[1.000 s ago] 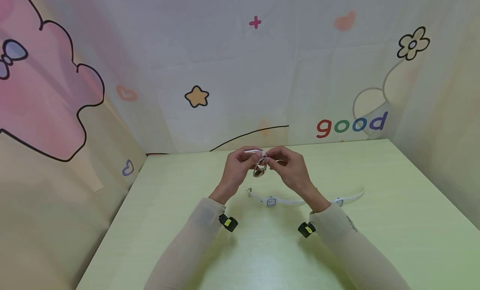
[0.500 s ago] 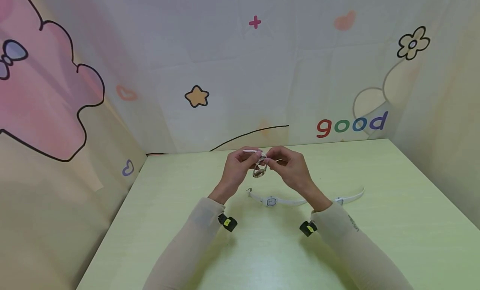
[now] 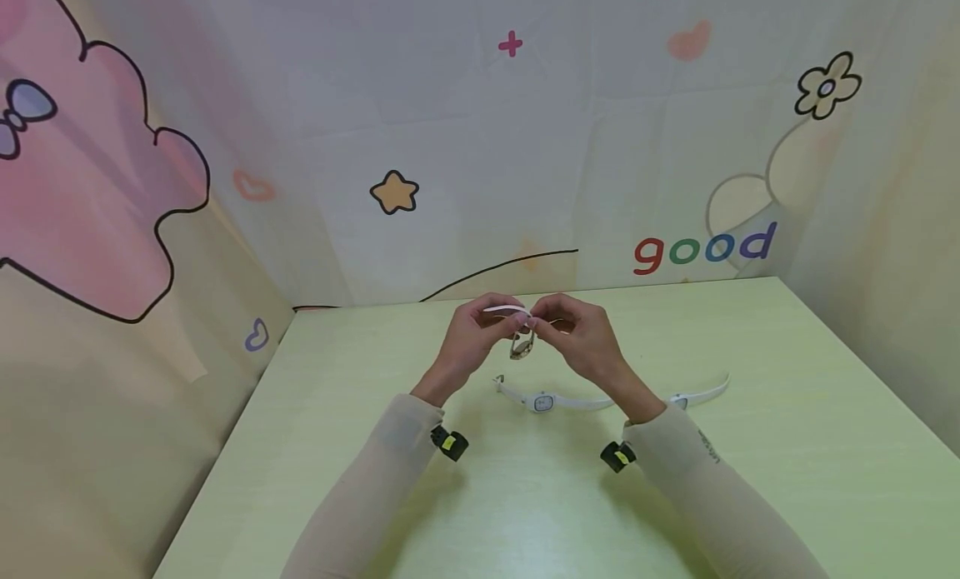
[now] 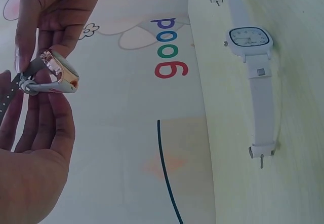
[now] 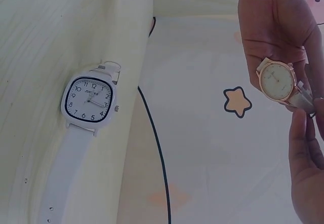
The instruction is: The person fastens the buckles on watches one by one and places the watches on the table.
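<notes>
Rose-gold in the head view, the held watch (image 3: 522, 348) hangs above the desk (image 3: 525, 504), its strap (image 3: 507, 309) pinched by the fingers of left hand (image 3: 472, 336) and right hand (image 3: 583, 333). Left wrist view: a white watch (image 4: 249, 37) on the desk. Right wrist view: the held watch's dial (image 5: 277, 81).

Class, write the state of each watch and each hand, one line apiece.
Gold watch: held off the table, strap bent round; whether fastened, unclear.
Left white watch: on the table, unbuckled, dial showing.
Right white watch: on the table, partly hidden by the right forearm in the head view.
Left hand: pinching the gold watch's strap.
Right hand: likewise.
</notes>
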The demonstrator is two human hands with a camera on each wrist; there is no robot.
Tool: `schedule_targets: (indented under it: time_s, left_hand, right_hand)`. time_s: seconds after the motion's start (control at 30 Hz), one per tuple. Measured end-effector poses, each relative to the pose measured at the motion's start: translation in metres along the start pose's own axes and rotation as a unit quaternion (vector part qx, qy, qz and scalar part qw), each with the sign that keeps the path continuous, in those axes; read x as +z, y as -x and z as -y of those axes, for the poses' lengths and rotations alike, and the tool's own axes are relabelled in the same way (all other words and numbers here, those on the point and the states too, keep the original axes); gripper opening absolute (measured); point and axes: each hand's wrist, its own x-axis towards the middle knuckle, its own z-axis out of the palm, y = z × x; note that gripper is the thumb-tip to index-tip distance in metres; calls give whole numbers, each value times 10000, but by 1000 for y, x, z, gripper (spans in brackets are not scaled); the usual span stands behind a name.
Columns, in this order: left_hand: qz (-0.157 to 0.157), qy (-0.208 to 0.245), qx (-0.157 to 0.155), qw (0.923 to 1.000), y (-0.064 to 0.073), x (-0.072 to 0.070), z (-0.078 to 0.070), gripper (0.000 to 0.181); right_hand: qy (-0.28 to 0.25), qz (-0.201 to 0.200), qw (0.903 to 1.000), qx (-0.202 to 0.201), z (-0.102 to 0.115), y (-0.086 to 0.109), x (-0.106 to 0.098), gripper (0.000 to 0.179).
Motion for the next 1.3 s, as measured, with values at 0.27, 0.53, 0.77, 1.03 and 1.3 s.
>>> schedule_targets:
  time_s: [0.27,0.53,0.77,1.03,1.3]
  left_hand:
    - [-105,-24,21,9999,0,1,-2,21]
    - [-152,-80,-41,9998,0,1,-4,19]
    - [-26,105,-160,9998,-1,0,-3,19]
    - [547,-403,-673,9954,2,-4,0,31]
    - [388,-308,-604,9969,2,-5,3,28]
  right_hand:
    - [20,29,10000,-34,0,0,0,15]
    - [-62,66,9998,-185,-1,-1,-1,14]
    - [-15,2,9998,-214,-1,-1,-1,13]
    - [9,-21,9999,-170,-1,1,-2,14]
    - [-115,21,9999,-117,-1,1,-3,13]
